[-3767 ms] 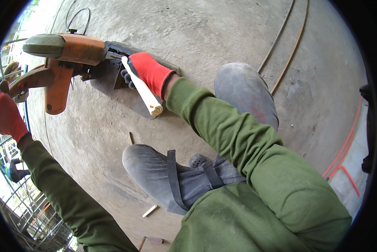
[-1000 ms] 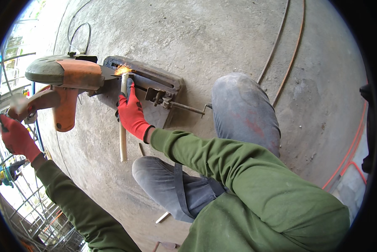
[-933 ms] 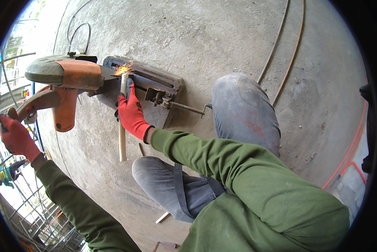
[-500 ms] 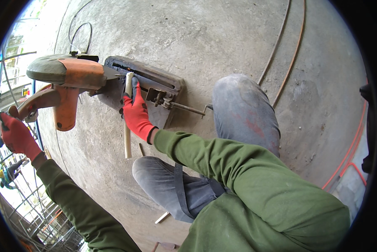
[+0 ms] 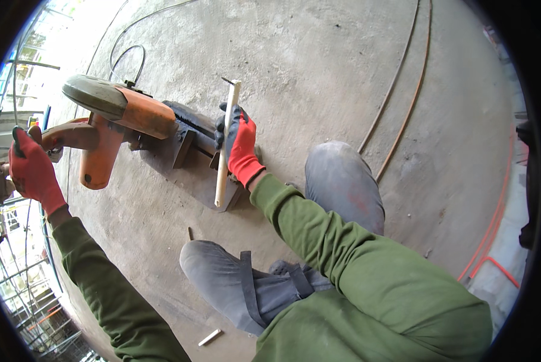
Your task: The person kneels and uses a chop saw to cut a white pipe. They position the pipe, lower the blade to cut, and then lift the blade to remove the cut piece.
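My right hand (image 5: 242, 142), in a red and black work glove, is closed around a cream-coloured thin pipe or strip (image 5: 223, 172). The piece stands over the right part of the cut-off saw's base (image 5: 180, 181), lifted off it. A thin dark sliver sticks out at its far end. My left hand (image 5: 36, 169), in a matching glove, is closed at the outer end of the saw's handle (image 5: 71, 136). The orange and grey cut-off saw (image 5: 144, 113) stands on the floor; its guard hides most of the blade.
A short white offcut (image 5: 210, 337) and a small rod stub (image 5: 190, 233) lie on the concrete floor (image 5: 318, 72). Two long bars (image 5: 412, 99) run along the right side. A cable (image 5: 142, 57) loops behind the saw. Wire mesh (image 5: 23, 289) stands at the left edge.
My right hand has taken the cream piece off the saw base and moved it right and up. The left hand stays on the handle. The whole view has shifted somewhat.
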`<action>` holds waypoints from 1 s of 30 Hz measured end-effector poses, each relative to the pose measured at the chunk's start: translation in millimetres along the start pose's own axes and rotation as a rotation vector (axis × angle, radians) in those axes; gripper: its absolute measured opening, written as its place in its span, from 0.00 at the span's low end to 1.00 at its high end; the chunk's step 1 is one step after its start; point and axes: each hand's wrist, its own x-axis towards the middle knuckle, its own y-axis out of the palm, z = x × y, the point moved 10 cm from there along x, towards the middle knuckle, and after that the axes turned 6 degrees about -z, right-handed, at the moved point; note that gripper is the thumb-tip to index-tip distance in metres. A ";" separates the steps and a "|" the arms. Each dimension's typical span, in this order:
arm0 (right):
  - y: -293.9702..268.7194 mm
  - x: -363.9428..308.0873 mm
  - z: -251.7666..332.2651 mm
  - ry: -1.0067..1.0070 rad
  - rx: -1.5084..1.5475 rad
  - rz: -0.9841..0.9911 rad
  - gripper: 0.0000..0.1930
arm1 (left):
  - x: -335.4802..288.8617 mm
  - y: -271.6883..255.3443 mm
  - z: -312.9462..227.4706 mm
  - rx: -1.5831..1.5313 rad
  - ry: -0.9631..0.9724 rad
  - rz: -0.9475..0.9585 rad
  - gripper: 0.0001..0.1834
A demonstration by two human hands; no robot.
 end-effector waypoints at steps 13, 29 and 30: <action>11.2 -6.7 5.8 -0.092 -0.106 0.100 0.16 | -2.5 1.7 0.0 -0.093 0.021 -0.001 0.28; 26.2 7.5 37.3 -0.107 -0.557 0.288 0.16 | -3.7 2.6 1.5 0.079 0.020 0.027 0.29; 24.0 7.9 40.9 -0.038 -0.612 0.303 0.18 | -9.7 1.0 -7.6 0.014 -0.001 0.031 0.29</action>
